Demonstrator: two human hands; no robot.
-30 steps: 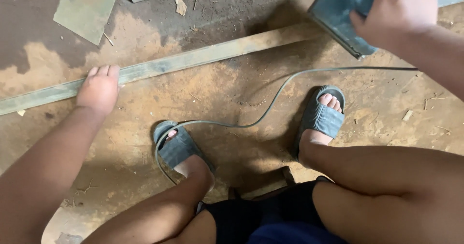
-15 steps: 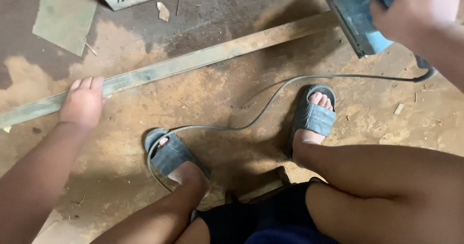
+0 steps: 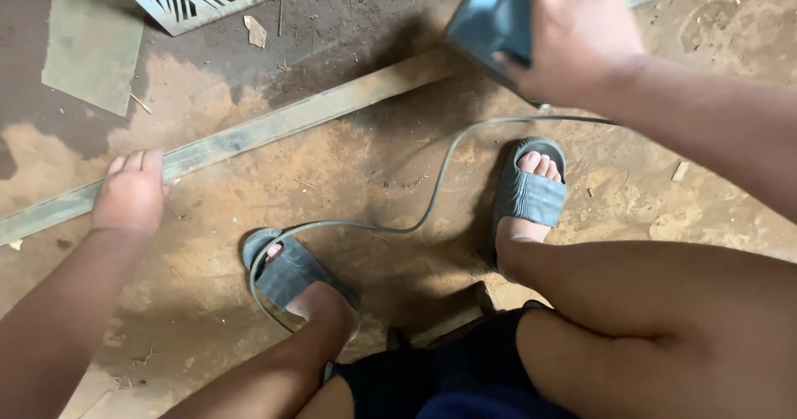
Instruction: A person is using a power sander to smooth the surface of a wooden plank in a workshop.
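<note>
Since earlier: sander (image 3: 490,22) lifted left along strip (image 3: 274,128) | our left hand (image 3: 131,193) pressed flat, pinning strip to floor (image 3: 365,178) | our right hand (image 3: 577,33) clamped on sander, cord (image 3: 432,203) trailing between sandals.

Your left hand (image 3: 130,193) is pressing down on the long wooden strip (image 3: 274,124) lying across the dusty floor (image 3: 374,170), while your right hand (image 3: 573,33) is gripping a blue-grey power sander (image 3: 490,20) over it.

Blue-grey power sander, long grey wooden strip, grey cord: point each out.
blue-grey power sander (image 3: 486,22), head view, on its flat body left of the right hand.
long grey wooden strip (image 3: 274,127), head view, on its bare middle stretch.
grey cord (image 3: 432,203), head view, on the curve between the feet.
</note>
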